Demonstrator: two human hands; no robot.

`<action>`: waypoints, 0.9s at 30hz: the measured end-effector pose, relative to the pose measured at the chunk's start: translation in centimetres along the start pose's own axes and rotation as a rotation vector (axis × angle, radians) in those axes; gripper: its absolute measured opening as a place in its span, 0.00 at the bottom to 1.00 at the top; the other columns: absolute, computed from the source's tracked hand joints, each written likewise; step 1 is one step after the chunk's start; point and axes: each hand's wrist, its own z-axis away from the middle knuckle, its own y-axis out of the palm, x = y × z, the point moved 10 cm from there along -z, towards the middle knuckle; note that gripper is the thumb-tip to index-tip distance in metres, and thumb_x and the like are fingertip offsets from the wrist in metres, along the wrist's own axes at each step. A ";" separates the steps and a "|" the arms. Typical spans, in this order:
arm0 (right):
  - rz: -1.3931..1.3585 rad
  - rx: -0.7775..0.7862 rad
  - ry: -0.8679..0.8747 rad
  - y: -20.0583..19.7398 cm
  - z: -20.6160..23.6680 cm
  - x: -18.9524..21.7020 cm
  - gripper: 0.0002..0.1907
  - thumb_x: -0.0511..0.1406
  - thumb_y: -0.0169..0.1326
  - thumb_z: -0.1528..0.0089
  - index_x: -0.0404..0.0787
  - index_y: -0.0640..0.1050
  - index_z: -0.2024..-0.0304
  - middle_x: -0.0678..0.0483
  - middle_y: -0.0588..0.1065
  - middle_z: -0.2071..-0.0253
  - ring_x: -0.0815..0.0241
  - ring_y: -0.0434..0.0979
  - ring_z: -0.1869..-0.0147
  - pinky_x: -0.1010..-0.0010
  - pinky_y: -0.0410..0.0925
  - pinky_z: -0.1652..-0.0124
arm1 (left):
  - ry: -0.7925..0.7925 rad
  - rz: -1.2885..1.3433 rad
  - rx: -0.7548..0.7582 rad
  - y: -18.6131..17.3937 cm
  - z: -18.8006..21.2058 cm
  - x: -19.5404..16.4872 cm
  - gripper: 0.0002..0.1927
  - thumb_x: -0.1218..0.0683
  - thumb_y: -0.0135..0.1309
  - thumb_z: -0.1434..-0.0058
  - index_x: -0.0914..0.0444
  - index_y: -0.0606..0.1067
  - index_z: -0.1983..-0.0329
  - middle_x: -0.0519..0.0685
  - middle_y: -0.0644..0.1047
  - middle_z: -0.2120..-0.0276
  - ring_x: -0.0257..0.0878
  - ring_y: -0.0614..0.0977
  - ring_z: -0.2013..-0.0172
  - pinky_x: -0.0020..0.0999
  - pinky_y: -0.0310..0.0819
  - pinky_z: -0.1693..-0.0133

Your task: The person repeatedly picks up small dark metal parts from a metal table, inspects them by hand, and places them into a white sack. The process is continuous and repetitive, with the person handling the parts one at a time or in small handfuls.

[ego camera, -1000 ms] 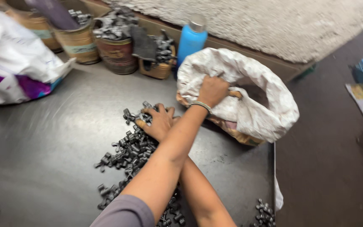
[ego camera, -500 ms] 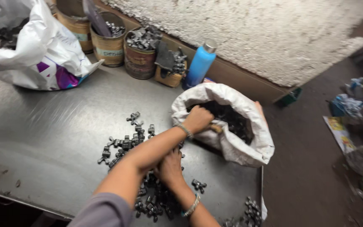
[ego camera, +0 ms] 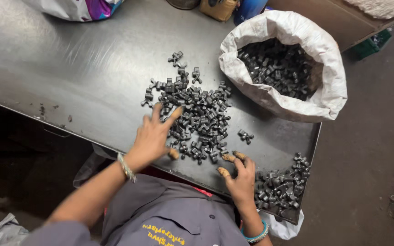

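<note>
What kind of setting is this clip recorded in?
Probably a small workshop or factory sorting bench. A sheet-metal table holds a heap of small dark metal parts, a white sack is full of the same parts, and the left hand and right hand work at the heap.

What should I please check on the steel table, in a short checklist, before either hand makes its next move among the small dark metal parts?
1. Left hand on the main pile of small dark metal parts: ok, open fingers rest at its left edge.
2. Right hand free: ok, fingers spread near the table's front edge, gripping nothing.
3. White woven sack steady: ok, it sits open on the grey steel table, filled with dark parts.
4. Smaller heap of dark parts safely on the table: not ok, it lies right at the front corner.
5. Stray parts: ok, a small cluster lies apart, well inside the edge.
6. Fingertip coverings intact: cannot tell.
</note>
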 end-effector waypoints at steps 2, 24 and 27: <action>-0.008 -0.006 0.021 0.7 0.4 0.3 0.29 0.40 0.71 0.52 0.44 0.80 0.49 0.48 0.73 0.46 0.46 0.68 0.41 0.57 0.64 0.43 | -0.173 0.005 0.085 2.5 2.2 1.8 0.64 0.54 0.78 0.65 0.41 0.56 0.25 0.64 0.53 0.32 0.65 0.69 0.47 0.53 0.78 0.54; 0.183 -0.080 -0.017 0.6 0.0 -0.1 0.24 0.29 0.67 0.52 0.39 0.80 0.53 0.46 0.72 0.51 0.43 0.67 0.46 0.55 0.65 0.47 | -0.137 0.214 -0.186 6.3 -5.0 1.5 0.64 0.59 0.78 0.68 0.48 0.59 0.26 0.70 0.58 0.44 0.70 0.70 0.55 0.56 0.73 0.50; 0.210 -0.054 -0.079 1.5 0.2 0.3 0.24 0.27 0.65 0.51 0.36 0.77 0.52 0.47 0.75 0.50 0.42 0.68 0.44 0.56 0.65 0.45 | -0.111 0.202 -0.173 5.9 -5.1 1.6 0.61 0.61 0.77 0.66 0.47 0.60 0.27 0.69 0.59 0.45 0.68 0.72 0.54 0.54 0.74 0.51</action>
